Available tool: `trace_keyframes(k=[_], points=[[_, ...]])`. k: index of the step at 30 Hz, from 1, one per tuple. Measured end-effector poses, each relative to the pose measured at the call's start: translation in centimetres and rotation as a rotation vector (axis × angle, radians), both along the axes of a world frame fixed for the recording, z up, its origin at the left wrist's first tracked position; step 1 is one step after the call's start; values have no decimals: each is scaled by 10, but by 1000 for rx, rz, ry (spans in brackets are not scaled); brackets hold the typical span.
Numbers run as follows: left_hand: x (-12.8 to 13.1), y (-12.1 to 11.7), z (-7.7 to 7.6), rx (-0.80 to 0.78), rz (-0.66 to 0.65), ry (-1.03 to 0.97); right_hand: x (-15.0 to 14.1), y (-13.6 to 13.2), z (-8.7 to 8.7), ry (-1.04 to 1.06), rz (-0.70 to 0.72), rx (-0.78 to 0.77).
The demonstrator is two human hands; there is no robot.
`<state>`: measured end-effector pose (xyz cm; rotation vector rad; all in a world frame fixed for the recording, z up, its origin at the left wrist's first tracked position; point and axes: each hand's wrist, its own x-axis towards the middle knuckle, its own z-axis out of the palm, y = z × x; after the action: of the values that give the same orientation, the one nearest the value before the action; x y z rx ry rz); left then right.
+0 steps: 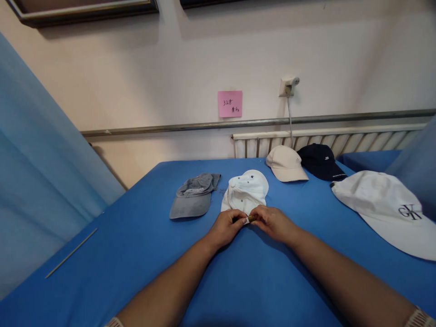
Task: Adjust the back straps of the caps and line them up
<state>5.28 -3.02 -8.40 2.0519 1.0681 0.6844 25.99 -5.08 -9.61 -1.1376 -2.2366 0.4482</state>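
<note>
A white baseball cap (250, 187) lies on the blue-covered table, its brim pointing away from me and its back strap towards me. My left hand (227, 225) pinches the strap from the left, fingers closed on it. From the right, my right hand (272, 221) closes on the same strap at a small brass-coloured buckle (251, 219). The hands nearly meet at the buckle, and fingers hide part of the strap. Just left of the white cap sits a grey cap (193, 196), brim towards me.
Towards the back right are a beige cap (286, 162), a navy cap (320, 160) and a large white cap with black letters (391, 204). A thin stick (71, 253) lies at left on the blue cloth (136, 236). Behind stand a radiator (371, 141) and a wall rail (177, 127).
</note>
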Motion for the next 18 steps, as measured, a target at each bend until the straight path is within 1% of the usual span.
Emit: trace_keyframes(k=[3,8,11,15,18], points=[[0,-1,2,5,5,7,-1,-2,1,10,29,12],[0,-2,1,17,11,21,-3,-2,1,-2,14,2],[0,-1,1,-11,9,-8,-3,-2,0,8,2,-4],[0,-2,2,-62,14,-85,-5,-3,0,27,-1,36],[1,-3,3,-64,10,-117,-6,-5,1,30,-6,58]])
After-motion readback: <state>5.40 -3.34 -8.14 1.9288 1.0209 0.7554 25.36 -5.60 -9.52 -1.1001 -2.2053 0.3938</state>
